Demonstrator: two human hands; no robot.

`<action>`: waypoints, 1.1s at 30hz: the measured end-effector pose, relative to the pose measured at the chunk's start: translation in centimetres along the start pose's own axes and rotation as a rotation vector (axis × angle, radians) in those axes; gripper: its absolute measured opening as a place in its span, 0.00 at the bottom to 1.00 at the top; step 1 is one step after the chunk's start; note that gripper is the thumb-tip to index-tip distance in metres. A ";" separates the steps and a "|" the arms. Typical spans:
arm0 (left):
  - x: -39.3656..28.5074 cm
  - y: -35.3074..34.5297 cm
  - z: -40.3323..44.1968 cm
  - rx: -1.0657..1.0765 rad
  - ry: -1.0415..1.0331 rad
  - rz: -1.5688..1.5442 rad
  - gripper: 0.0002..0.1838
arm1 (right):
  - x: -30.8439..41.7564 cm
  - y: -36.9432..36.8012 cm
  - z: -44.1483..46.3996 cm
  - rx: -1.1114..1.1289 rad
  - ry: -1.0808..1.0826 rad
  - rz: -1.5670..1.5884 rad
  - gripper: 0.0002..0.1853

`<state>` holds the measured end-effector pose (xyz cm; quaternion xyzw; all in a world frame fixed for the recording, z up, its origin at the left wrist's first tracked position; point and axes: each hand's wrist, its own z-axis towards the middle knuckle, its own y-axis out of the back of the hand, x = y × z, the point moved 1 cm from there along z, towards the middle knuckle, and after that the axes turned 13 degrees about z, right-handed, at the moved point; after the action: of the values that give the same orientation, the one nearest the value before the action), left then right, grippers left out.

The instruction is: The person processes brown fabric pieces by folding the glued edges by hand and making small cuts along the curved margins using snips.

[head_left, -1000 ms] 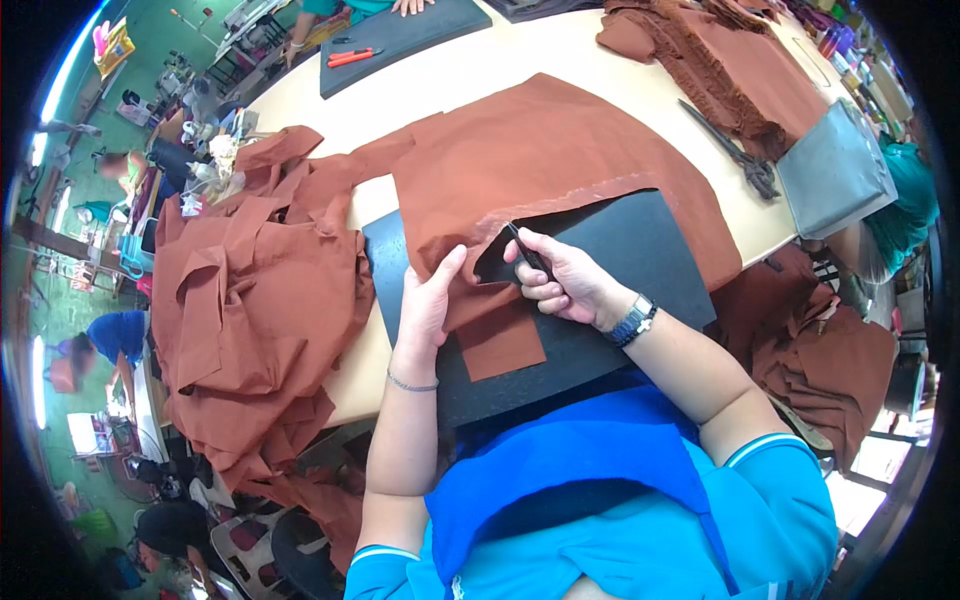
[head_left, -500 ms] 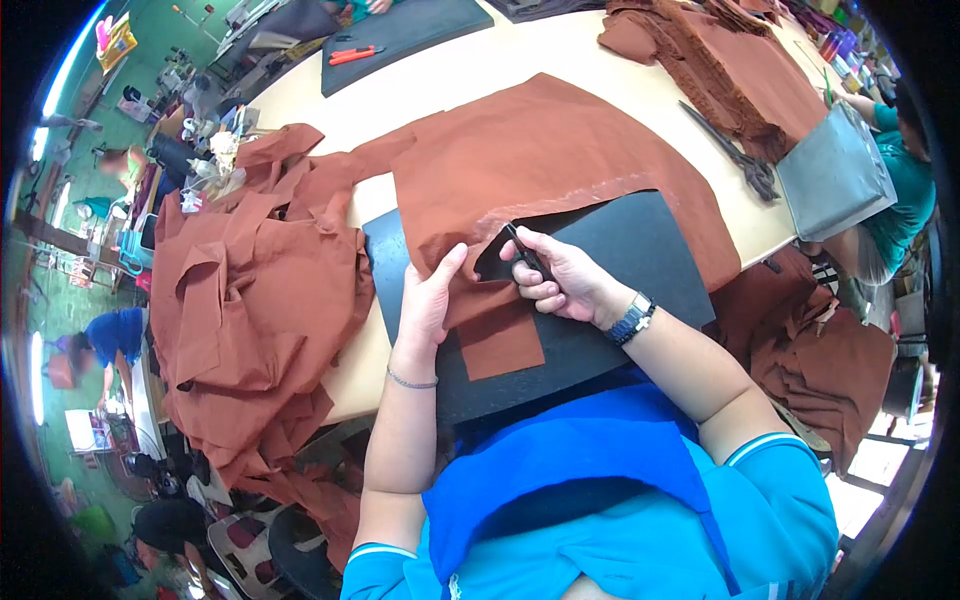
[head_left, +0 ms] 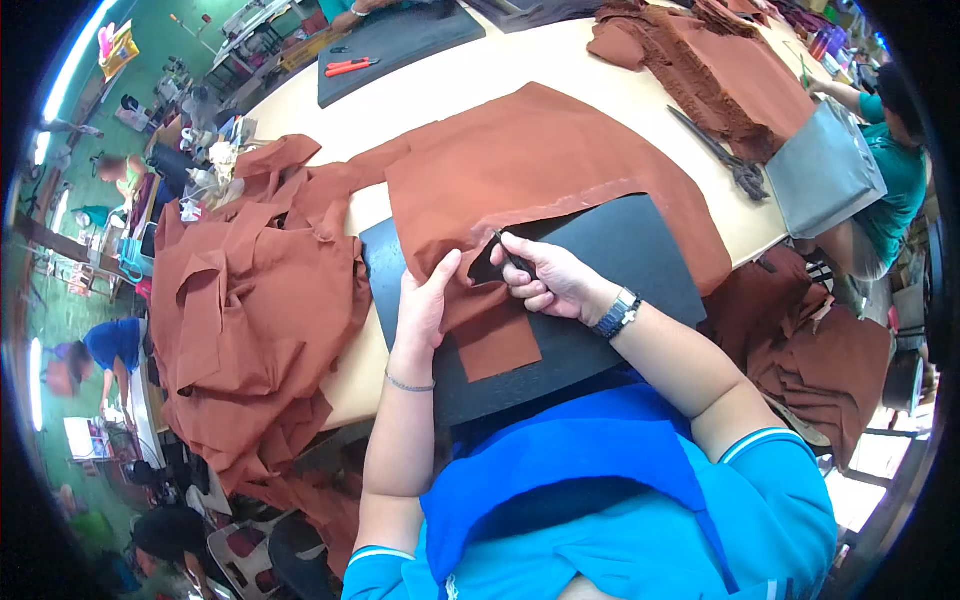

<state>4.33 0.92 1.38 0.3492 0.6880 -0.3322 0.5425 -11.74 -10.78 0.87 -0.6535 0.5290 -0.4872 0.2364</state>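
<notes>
Reddish-brown cloth (head_left: 550,140) lies spread before us across a cream tabletop (head_left: 400,110) and partly over a black, flat board (head_left: 640,270), its near edge curving back so that the board shows below it. Our left hand (head_left: 426,300) holds the cloth at its gathered near edge, the thumb up against the fabric; the other fingers are largely hidden, so we cannot tell exactly how they grip. Our right hand (head_left: 555,280) is closed around a small, dark handheld tool (head_left: 514,260), its tip at the cloth's edge, just beside a pale, rubbed-looking line. We cannot tell whether the tip touches the fabric.

Below the left hand, a squared reddish-brown piece (head_left: 498,348) lies on the board. To our left sits a large, crumpled heap of reddish-brown fabric (head_left: 250,310). Beyond the cloth, an orange-red-handled tool (head_left: 350,67) rests on a second dark board (head_left: 405,50). To the right lie long, dark scissors with wrapped handles (head_left: 718,152), near a grey, translucent panel (head_left: 830,175) and a person in teal (head_left: 897,190).
</notes>
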 end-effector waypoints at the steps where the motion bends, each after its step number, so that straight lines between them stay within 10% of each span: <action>1: -0.2 -0.2 -0.3 -0.019 -0.014 -0.003 0.19 | 0.0 0.2 -0.3 -0.014 0.017 -0.067 0.18; 5: 0.5 0.4 -2.4 0.031 -0.091 0.195 0.21 | 1.7 -1.0 -3.2 -0.097 0.309 -0.541 0.19; 7: 0.3 0.9 -5.7 0.140 -0.082 0.408 0.22 | 3.4 -0.8 -3.8 -0.233 0.955 -1.357 0.21; 11: -2.3 4.4 -11.2 0.185 0.176 0.711 0.14 | 4.9 0.6 -1.7 -0.419 0.950 -1.706 0.26; 13: -5.7 5.1 -12.0 -0.075 -0.051 0.794 0.09 | 3.2 1.4 0.8 -0.319 1.018 -1.769 0.25; 19: -9.5 2.4 -6.9 -0.194 -0.414 0.598 0.06 | -0.8 -3.6 3.7 0.139 0.732 -1.472 0.22; 21: -9.1 0.5 -4.8 -0.198 -0.503 0.630 0.08 | 0.2 -3.3 1.7 0.024 0.750 -1.325 0.21; 23: -10.1 -2.2 -4.7 -0.317 -0.783 1.359 0.07 | 1.8 -2.3 -1.7 -0.132 0.708 -0.968 0.21; 28: -6.3 -9.3 -1.8 0.004 -1.077 1.365 0.07 | 4.9 4.2 -7.1 -0.288 0.554 -0.344 0.24; 33: -1.3 -10.6 2.7 0.060 -0.904 1.405 0.21 | 2.2 2.0 -8.3 -0.351 0.500 -0.777 0.17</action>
<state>-2.97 -7.12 2.98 0.5443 0.0171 -0.0429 0.8376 -20.12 -11.79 3.50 -0.6955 0.3609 -0.5846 -0.2103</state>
